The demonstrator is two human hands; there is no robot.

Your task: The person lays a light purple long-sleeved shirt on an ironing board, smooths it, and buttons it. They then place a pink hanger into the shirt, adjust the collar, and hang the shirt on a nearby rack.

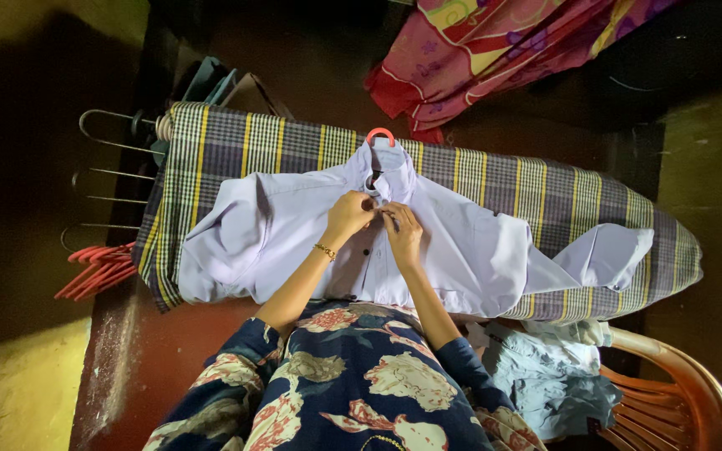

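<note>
A pale lilac shirt lies front up on an ironing board with a plaid cover. A red hanger hook sticks out above its collar. My left hand and my right hand meet just below the collar, both pinching the shirt's button placket. A gold bracelet sits on my left wrist. The sleeves spread to both sides, the right one reaching toward the board's narrow end.
Several red hangers hang at the board's left end beside a metal rack. A red patterned cloth lies behind the board. Light blue clothes fill a wooden chair at lower right.
</note>
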